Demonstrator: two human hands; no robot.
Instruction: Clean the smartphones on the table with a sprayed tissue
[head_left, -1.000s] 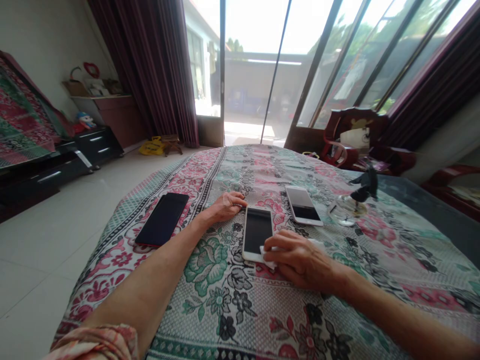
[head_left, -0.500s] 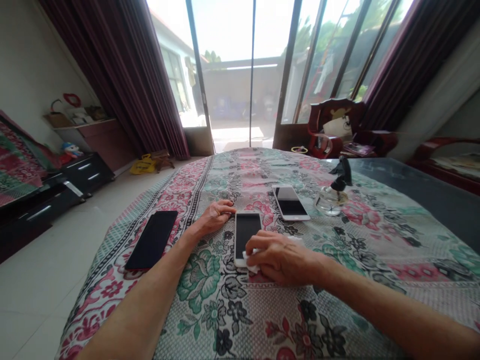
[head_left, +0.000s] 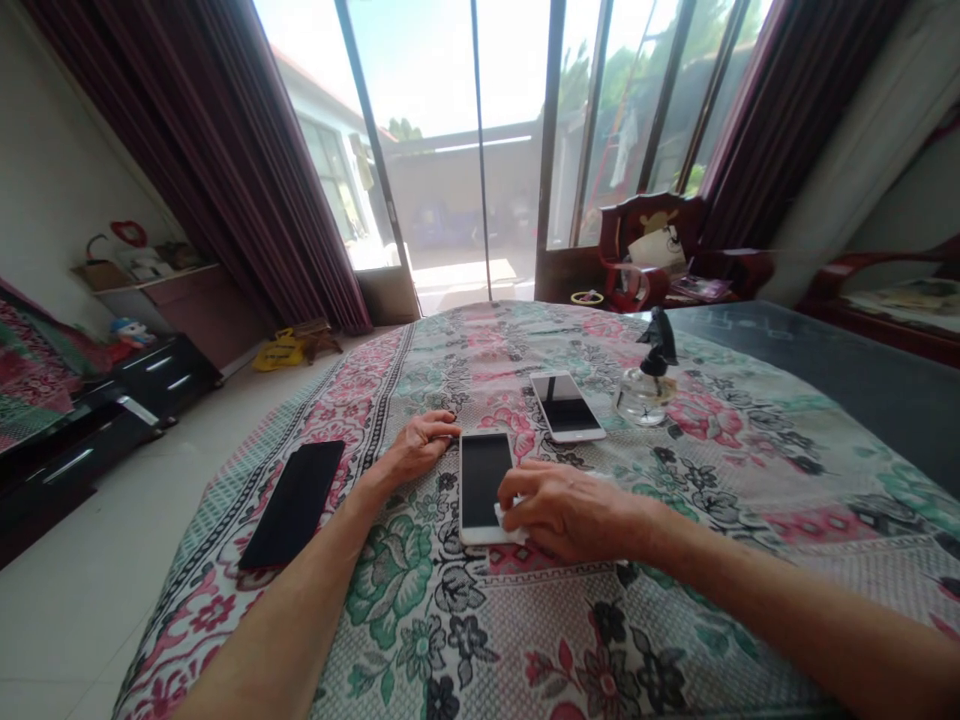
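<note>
A white-framed smartphone (head_left: 484, 480) with a dark screen lies face up on the flowered tablecloth in front of me. My left hand (head_left: 422, 445) rests on the cloth beside it, fingers extended and touching its upper left edge. A crumpled white tissue (head_left: 511, 522) is pinched in my right hand (head_left: 566, 510), which presses it on the lower right part of the screen. Beyond them, a second white phone (head_left: 568, 407) lies face up. To the left of my left forearm is a dark phone (head_left: 294, 503).
A clear spray bottle (head_left: 646, 385) with a black trigger head stands right of the far phone. The patterned tablecloth (head_left: 570, 625) covers a round-edged table. Behind it are a wooden armchair (head_left: 626, 250), a yellow bag (head_left: 277, 350) on the floor and glass doors.
My right hand has slid the tissue slightly rightward across the lower screen. My left hand keeps its place by the phone. The camera view has shifted a little.
</note>
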